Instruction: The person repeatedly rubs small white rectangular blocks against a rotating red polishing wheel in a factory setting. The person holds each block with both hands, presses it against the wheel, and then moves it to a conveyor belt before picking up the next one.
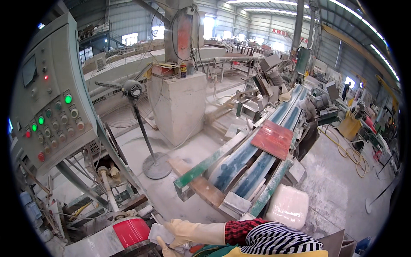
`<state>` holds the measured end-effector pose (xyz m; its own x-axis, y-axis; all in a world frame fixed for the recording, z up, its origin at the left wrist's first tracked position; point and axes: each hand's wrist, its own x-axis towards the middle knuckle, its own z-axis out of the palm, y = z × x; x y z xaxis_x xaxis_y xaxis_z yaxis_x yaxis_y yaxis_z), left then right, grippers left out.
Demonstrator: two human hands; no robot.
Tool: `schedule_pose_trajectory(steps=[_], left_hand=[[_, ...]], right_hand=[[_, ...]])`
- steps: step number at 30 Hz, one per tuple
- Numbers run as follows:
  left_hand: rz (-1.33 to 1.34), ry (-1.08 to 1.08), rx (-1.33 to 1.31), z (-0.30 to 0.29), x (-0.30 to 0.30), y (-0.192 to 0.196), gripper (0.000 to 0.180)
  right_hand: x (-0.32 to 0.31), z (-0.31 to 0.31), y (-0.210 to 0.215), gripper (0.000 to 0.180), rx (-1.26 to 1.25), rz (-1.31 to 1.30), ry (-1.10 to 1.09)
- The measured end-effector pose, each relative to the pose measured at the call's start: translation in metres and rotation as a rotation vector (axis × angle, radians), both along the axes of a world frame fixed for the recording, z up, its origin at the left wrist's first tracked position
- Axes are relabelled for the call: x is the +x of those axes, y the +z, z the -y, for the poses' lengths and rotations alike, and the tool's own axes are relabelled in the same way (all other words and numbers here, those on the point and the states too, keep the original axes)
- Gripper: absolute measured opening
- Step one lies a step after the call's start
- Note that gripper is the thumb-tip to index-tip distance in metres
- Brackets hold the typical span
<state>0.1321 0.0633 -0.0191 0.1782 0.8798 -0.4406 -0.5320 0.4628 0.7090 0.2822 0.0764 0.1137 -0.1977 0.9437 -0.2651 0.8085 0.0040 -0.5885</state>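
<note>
The gloved right hand (184, 231), fingers slightly bent, meets a pale slab (156, 234) beside the red-banded casing (130, 232); whether it grips, I cannot tell. The left hand (168, 251), mostly cropped below, has an unclear hold. Support the slab evenly. Far ahead, red wall lettering (280, 32) shows.

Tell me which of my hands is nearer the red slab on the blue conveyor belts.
Right. The right hand is well short of the red slab and to its left; the left hand, partly cut off at the lower edge, is slightly farther back and left.
</note>
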Motion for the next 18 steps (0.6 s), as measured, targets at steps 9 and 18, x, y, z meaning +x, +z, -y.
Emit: schedule_pose_trajectory(steps=[9, 18], left_hand=[[0.178, 0.155, 0.095, 0.017, -0.040, 0.027, 0.072], [0.362, 0.254, 0.170, 0.025, -0.058, 0.036, 0.071]], right_hand=[[-0.066, -0.011, 0.002, 0.107, 0.035, 0.043, 0.228], [-0.095, -0.033, 0.013, 0.108, 0.003, 0.041, 0.482]])
